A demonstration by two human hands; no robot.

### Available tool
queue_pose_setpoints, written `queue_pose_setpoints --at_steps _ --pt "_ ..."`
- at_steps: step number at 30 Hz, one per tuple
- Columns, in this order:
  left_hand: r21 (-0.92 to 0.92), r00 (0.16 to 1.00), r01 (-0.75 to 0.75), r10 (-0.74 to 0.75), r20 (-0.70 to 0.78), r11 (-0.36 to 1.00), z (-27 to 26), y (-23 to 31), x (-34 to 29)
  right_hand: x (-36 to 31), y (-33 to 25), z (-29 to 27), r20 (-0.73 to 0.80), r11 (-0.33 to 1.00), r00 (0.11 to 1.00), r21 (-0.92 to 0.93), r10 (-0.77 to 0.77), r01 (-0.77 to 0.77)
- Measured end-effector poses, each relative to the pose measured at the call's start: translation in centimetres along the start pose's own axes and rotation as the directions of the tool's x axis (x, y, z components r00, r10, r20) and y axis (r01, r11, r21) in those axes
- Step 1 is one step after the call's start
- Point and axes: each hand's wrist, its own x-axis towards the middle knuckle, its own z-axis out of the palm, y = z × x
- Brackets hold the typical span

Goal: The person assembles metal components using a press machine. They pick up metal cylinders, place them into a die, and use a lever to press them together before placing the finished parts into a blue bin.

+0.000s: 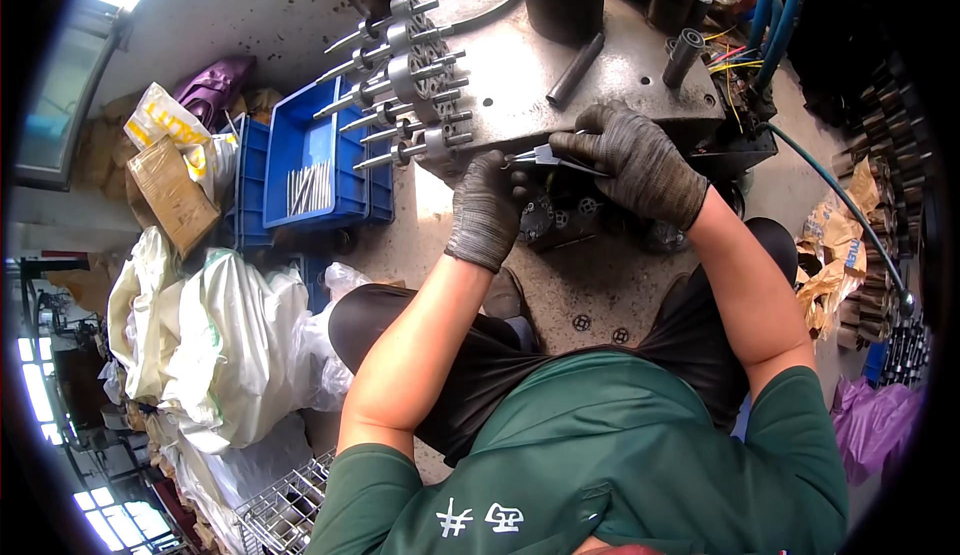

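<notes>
In my right hand, gloved in dark grey, is a pair of slim metal pliers, with the fingers closed round its handles. The jaws point left toward my gloved left hand. Its thumb and fingertips are closed at the tips of the pliers; anything between them is too small or hidden to make out. Both hands are at the near edge of a worn metal table. Just left of them, several metal shafts with round hubs stand in a stacked row along the table's left side.
A metal tube lies on the table, and a short cylinder stands at its right. Blue crates, one holding thin rods, are at left. White sacks fill the lower left. A hose and loose wires run on the right.
</notes>
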Motion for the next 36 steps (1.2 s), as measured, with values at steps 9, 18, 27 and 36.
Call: queue_pose_setpoints --at_steps 9,18,27,36 --pt "0.025 0.998 0.053 -0.054 0.026 0.998 0.7 0.4 -0.9 0.2 -0.1 0.1 0.012 1.0 1.0 -0.006 -0.002 0.002" --pt "-0.001 0.999 0.035 -0.035 0.035 0.999 0.3 0.6 -0.9 0.3 0.0 0.5 -0.041 0.995 0.997 0.078 0.07 -0.067" --pt "0.147 0.989 -0.058 0.037 0.141 0.987 0.0 -0.7 -1.0 3.8 0.3 1.7 0.028 0.759 0.909 0.539 0.417 -0.365" --pt "0.652 0.74 -0.669 -0.401 0.54 -0.356 -3.2 -5.5 -1.3 8.1 -1.5 2.2 0.148 0.704 0.852 0.501 0.503 -0.503"
